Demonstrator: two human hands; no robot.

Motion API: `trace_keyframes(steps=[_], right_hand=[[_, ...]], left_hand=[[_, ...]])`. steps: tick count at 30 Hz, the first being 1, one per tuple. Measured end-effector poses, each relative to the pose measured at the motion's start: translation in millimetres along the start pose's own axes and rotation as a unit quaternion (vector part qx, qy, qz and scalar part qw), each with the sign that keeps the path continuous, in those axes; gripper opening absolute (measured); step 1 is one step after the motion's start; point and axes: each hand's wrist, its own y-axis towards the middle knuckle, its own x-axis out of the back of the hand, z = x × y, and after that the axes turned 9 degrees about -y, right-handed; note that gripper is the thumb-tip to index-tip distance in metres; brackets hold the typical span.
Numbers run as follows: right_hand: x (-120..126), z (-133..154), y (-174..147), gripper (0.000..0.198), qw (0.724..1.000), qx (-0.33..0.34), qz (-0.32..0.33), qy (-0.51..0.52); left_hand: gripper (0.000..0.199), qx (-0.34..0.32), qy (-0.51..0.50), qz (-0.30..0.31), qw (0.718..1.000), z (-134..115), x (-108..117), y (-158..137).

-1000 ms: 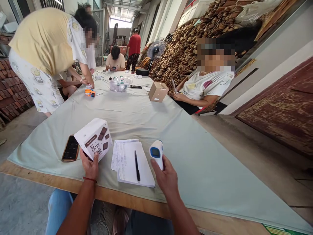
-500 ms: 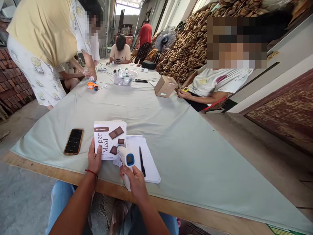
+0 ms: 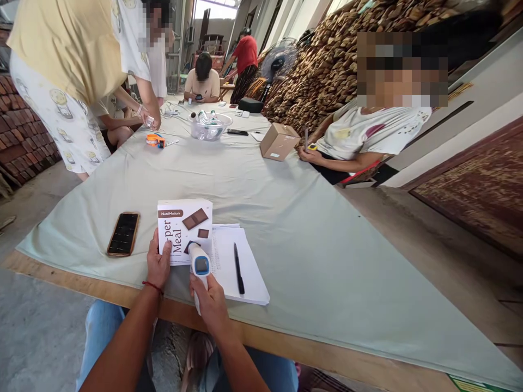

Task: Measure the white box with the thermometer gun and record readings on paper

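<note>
A white box (image 3: 192,231) printed with brown chocolate pieces and "NutriMotion" stands upright near the table's front edge. My left hand (image 3: 158,262) grips its lower left side, thumb across the front. In my right hand (image 3: 210,299) is a white infrared thermometer (image 3: 199,262) with a blue-rimmed screen facing me; my fingers wrap round its handle. Its head is in front of the box's lower right part; whether they touch I cannot tell. Sheets of paper (image 3: 249,272) lie to the right of the box, with a black pen (image 3: 239,269) on top.
A phone (image 3: 123,234) lies left of the box. Farther off on the cloth-covered table (image 3: 327,272) are an orange tape roll (image 3: 154,140), a clear basin (image 3: 196,132) with bottles and a cardboard box (image 3: 279,142). People sit or stand around the table.
My right hand has moved the thermometer to the left, across the front of the box. My left hand and the box are nearly still.
</note>
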Motion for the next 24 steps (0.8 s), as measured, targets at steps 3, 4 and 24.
trace_keyframes(steps=[3,4,24], right_hand=[[-1.8,3.4,-0.9,0.043,1.000,-0.001,-0.003,-0.015],[-2.1,4.2,-1.1,0.044,1.000,-0.003,-0.003,-0.017],[-0.6,9.2,-1.0,0.044,0.999,0.006,-0.005,-0.036]], left_hand=[[0.064,0.001,0.001,0.000,1.000,1.0,0.6,0.2],[0.064,0.000,0.001,0.001,1.000,1.3,0.9,0.2],[0.063,0.007,0.007,-0.005,1.000,-3.0,0.5,-0.3]])
